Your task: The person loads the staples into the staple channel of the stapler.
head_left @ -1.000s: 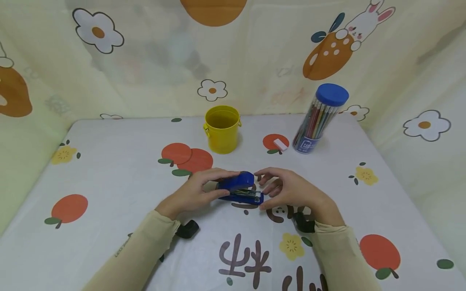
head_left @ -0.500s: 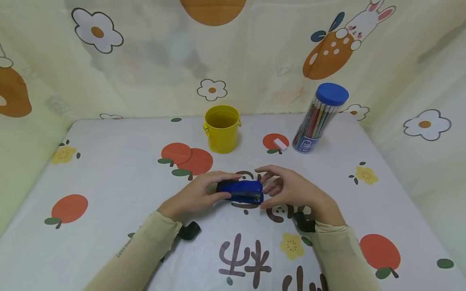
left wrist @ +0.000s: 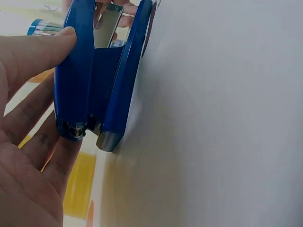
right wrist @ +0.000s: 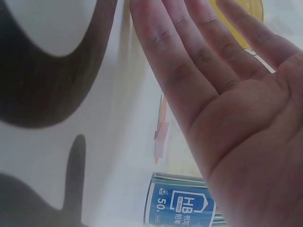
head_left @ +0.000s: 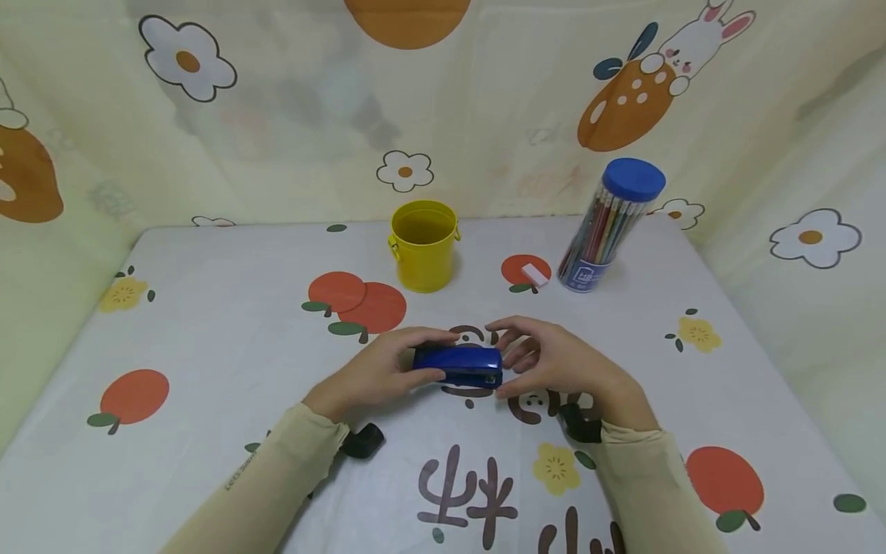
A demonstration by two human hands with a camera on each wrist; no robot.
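Note:
A blue stapler point(head_left: 458, 365) lies on the table in the middle of the head view, its top arm lowered over its base with a narrow gap between them. My left hand point(head_left: 377, 369) grips its rear half, thumb on the near side and fingers on the far side. The left wrist view shows the thumb pressed to the side of the stapler point(left wrist: 78, 80). At the front end my right hand point(head_left: 554, 362) stands with fingers and thumb loosely bent, nothing between them. Whether the right fingertips touch the stapler I cannot tell.
A yellow bucket point(head_left: 425, 254) stands behind the stapler. To its right, a small white-and-pink eraser point(head_left: 535, 275) lies on the printed tablecloth point(head_left: 228, 308). A blue-lidded tub of pencils point(head_left: 609, 223) stands at the back right.
The stapler's top arm, raised with the metal magazine showing one second ago, has come down onto the base. My left hand has lowered slightly with it. The right hand has barely moved.

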